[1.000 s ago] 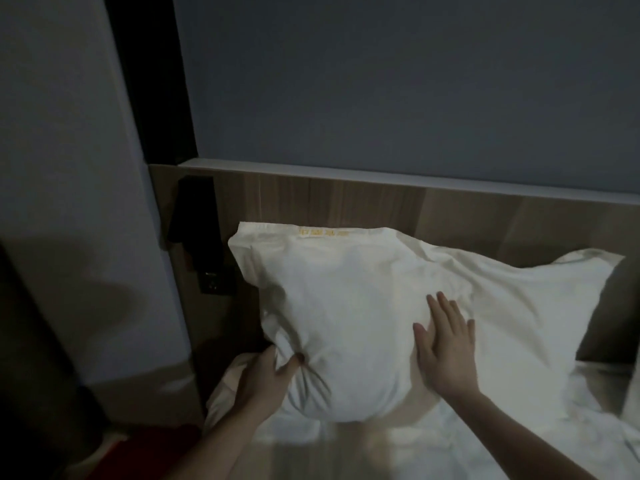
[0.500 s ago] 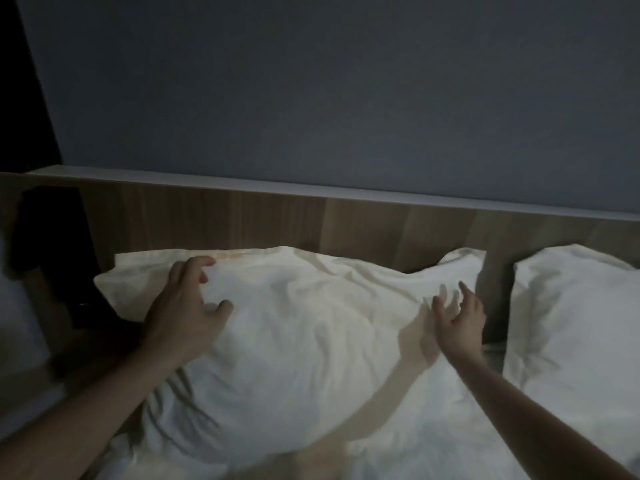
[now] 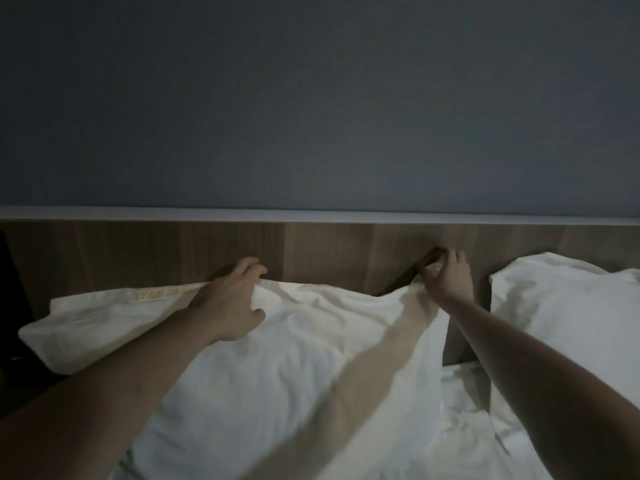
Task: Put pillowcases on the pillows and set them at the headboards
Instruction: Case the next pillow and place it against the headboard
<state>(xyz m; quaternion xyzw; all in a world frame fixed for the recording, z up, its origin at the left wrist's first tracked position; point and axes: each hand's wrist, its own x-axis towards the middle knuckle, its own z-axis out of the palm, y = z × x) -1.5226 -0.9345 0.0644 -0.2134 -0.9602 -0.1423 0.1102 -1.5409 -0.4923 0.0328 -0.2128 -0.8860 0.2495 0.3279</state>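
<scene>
**Both hands at the top edge of the pillow**

Whereas half a second ago resting loosely on the face of the pillow (image 3: pixel 263 368), now moved up to its top edge against the headboard (image 3: pixel 145 251). Left hand (image 3: pixel 230 303) curled over the upper seam, fingers hooked behind the cloth, thumb pressed into the front. Right hand (image 3: pixel 448 277) pinching the top right corner, closed tight on a peak of fabric and lifting it; earlier open and spread, clear of the cloth. Propped along the headboard, left end sagging low. Soft white cotton, creased, puffed in the middle, with a faint yellow mark near the top left, too dim to read. Second pillow (image 3: pixel 568 306) smooth and plump at the right, set apart from the first by a gap of bare wood. Headboard of flat brown wood grain under a pale ledge (image 3: pixel 311 214); matte grey-blue wall (image 3: pixel 311 98) above. Rumpled white sheet (image 3: pixel 474 417) below
</scene>
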